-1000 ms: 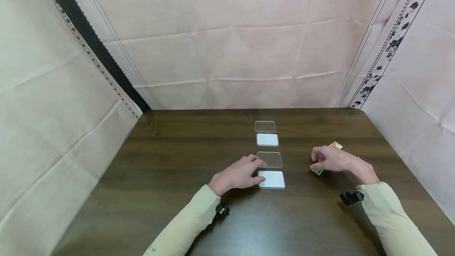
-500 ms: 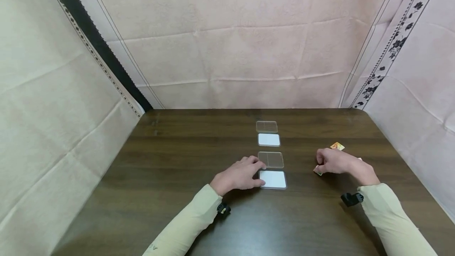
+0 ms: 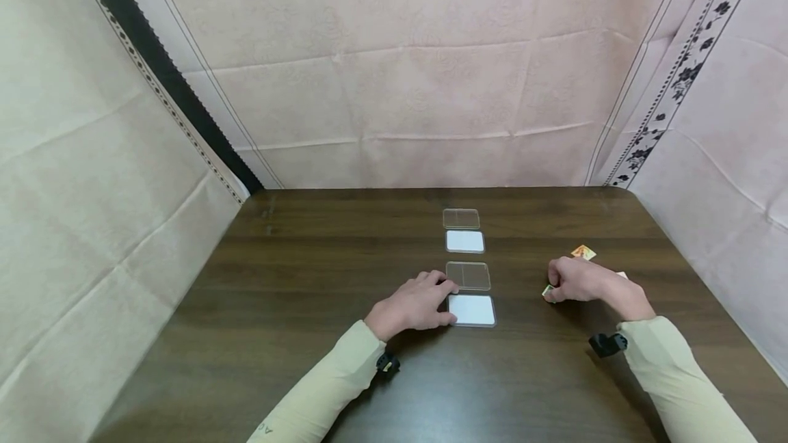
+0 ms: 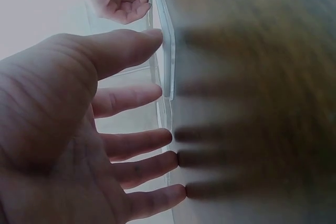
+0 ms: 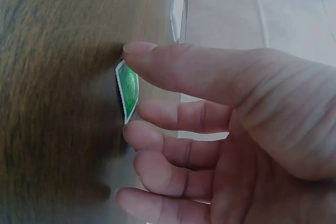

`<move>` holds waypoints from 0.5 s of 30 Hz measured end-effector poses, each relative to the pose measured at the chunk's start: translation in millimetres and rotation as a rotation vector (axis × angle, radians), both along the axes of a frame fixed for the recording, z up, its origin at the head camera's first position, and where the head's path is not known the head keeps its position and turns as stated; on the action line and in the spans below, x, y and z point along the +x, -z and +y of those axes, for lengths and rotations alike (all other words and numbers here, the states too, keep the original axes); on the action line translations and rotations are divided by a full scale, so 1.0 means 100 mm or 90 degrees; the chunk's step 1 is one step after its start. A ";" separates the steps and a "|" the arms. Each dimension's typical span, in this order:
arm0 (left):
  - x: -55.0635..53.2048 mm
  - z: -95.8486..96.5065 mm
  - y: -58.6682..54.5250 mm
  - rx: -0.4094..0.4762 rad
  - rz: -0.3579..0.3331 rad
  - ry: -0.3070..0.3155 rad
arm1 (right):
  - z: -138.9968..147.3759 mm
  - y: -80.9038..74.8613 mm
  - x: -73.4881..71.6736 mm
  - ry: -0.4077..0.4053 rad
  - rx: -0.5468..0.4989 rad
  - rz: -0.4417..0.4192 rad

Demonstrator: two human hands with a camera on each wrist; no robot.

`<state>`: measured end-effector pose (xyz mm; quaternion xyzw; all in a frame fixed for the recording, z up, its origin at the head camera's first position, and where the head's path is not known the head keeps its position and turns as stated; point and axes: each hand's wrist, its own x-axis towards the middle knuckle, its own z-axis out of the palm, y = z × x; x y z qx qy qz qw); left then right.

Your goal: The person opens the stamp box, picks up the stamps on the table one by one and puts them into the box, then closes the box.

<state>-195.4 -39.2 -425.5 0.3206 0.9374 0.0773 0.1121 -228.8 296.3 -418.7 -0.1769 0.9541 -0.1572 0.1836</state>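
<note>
My left hand (image 3: 414,301) lies with spread, relaxed fingers beside the near white panel (image 3: 471,310). Its thumb tip touches that panel's left edge, while the index finger reaches the corner of a clear plastic panel (image 3: 468,275) just behind. Over on the right, my right hand (image 3: 580,280) pinches a small green postage stamp (image 5: 128,90) with perforated white edges. Thumb and fingertips sit at opposite edges of the stamp, close over the tabletop. Mostly hidden in the head view, the stamp shows only a corner beside the thumb.
An orange stamp (image 3: 583,252) lies behind the right hand. A pale corner of another piece (image 3: 622,274) peeks out past the wrist. Farther back stand a second white panel (image 3: 465,241) and clear panel (image 3: 461,218) in line. Pale cloth (image 3: 400,108) hangs around the wooden table (image 3: 277,361).
The right hand has shifted slightly nearer, its fingers drawing in on the green stamp and uncovering more of the orange one. The left thumb has slid back to the white panel's edge.
</note>
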 end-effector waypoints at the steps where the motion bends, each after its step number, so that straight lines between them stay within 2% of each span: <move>1: 0.00 0.00 0.00 -0.001 0.001 0.000 | 0.00 0.00 0.00 0.001 0.001 0.001; 15: 0.00 0.00 0.02 -0.008 0.006 0.006 | -0.02 0.01 0.00 -0.010 -0.021 0.005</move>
